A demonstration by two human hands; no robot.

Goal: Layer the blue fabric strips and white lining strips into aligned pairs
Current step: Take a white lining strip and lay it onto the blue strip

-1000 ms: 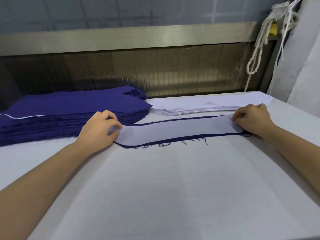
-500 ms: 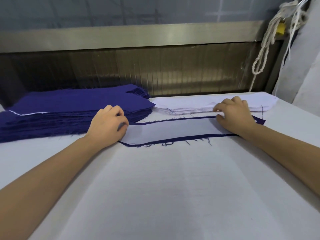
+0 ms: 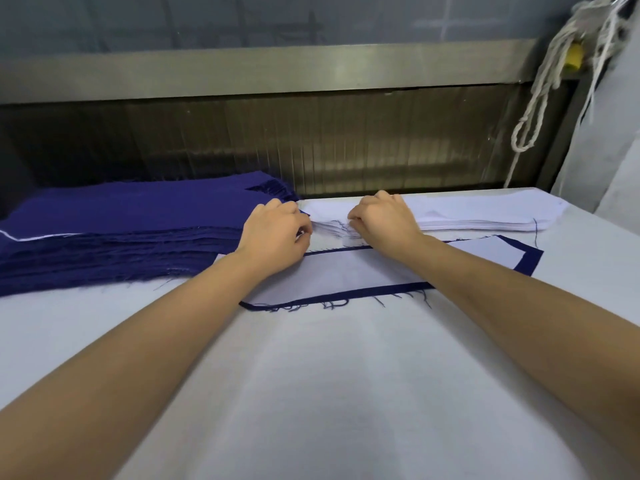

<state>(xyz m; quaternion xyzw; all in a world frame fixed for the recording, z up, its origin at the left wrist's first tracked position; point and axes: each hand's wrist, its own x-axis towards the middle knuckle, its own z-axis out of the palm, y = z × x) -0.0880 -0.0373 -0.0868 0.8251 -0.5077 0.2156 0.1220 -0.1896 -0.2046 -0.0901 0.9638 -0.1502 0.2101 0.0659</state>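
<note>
Pinching white lining stack (image 3: 478, 216) end: right hand (image 3: 382, 220); left hand (image 3: 277, 233) at blue stack (image 3: 121, 216).

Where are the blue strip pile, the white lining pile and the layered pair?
blue strip pile (image 3: 121, 216), head view, top strip
white lining pile (image 3: 485, 209), head view, top sheet
layered pair (image 3: 346, 275), head view, white top layer

Both bare forearms reach forward and draw in towards each other. The left hand (image 3: 273, 233) lies knuckles up, fingers curled under. The right hand (image 3: 382, 216) sits just beside it, not touching, fingers (image 3: 360, 211) curled downward; whether either hand grips anything is hidden
</note>
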